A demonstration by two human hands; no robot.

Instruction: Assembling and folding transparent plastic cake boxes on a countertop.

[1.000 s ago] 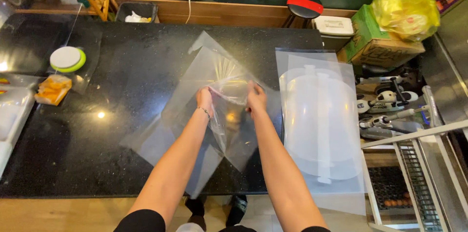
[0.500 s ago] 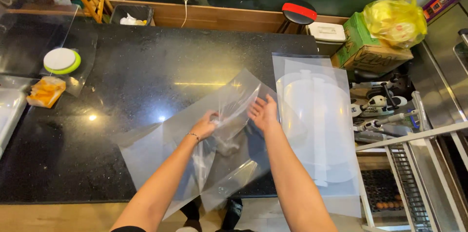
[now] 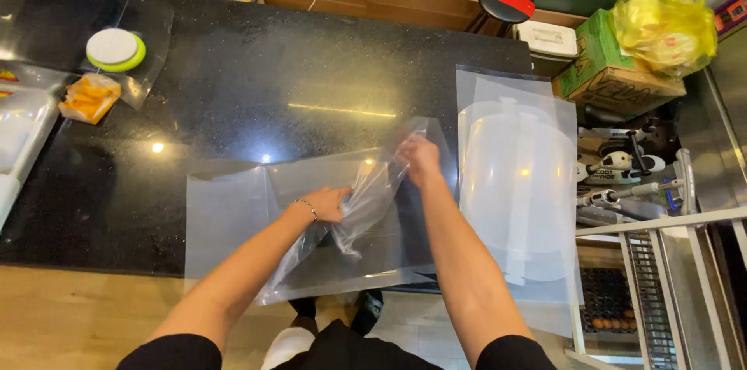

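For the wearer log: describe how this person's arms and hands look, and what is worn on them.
Both forearms are bare, with short black sleeves at the upper arms. The left hand has a thin bracelet at the wrist. The right hand wears nothing visible; no gloves.

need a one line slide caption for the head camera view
Left hand and right hand grip a clear crinkled plastic bag over a black speckled stone counter, beside a stack of flat clear plastic sheets.
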